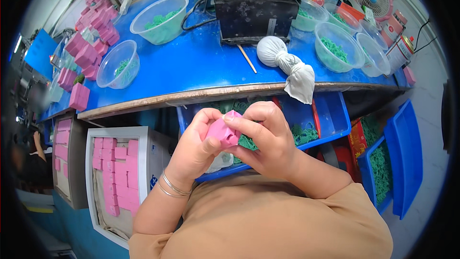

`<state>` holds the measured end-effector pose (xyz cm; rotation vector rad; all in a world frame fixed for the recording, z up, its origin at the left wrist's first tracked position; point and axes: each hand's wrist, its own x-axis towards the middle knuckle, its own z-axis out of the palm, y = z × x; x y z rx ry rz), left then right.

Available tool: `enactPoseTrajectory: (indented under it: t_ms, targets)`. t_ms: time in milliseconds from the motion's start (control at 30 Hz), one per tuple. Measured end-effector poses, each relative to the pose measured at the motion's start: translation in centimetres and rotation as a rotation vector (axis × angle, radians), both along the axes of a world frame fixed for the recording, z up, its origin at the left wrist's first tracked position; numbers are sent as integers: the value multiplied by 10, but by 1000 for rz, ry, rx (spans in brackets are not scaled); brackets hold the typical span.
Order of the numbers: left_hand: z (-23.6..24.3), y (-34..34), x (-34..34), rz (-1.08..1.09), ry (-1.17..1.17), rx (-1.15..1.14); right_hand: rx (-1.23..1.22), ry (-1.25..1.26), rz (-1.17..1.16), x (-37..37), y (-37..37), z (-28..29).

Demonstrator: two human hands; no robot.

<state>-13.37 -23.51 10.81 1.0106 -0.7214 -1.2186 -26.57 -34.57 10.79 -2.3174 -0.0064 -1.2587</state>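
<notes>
A small pink piece (223, 131), soft-looking and irregular with a dark hollow, is held between both hands. My left hand (201, 146) wraps round its left side, thumb against it. My right hand (263, 141) pinches its top and right, fingers curled. Below them a blue tray (330, 110) holds green stringy bits (302, 133); a pale crumpled bag (219, 162) lies partly hidden behind my left hand.
A blue worktop (191, 69) holds bowls (117, 64) of green bits, stacked pink blocks (86, 52), a dark machine (254, 19) and knotted white cloth bags (299, 79). Left, a framed bin (146, 163) holds pink blocks; right, blue trays (402, 153). A co-worker's arm (38, 141) shows far left.
</notes>
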Motion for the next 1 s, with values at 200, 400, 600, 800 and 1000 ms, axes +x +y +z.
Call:
enactPoseTrajectory:
  t_ms: [200, 400, 600, 800, 1000]
  targets:
    - [-12, 14, -12, -33, -2, 7, -52, -59, 98, 10, 2, -6]
    - [-9, 18, -7, -42, 288, -56, -33, -85, 133, 17, 8, -3]
    - [-13, 21, -4, 5, 503, -87, 19, -84, 192, 11, 8, -11]
    - [7, 5, -6, 477, 784, -128, -162, 1, 138, 5, 28, -28]
    - [-3, 9, 12, 226, 894, -10, -355, 35, -148, -4, -12, -1]
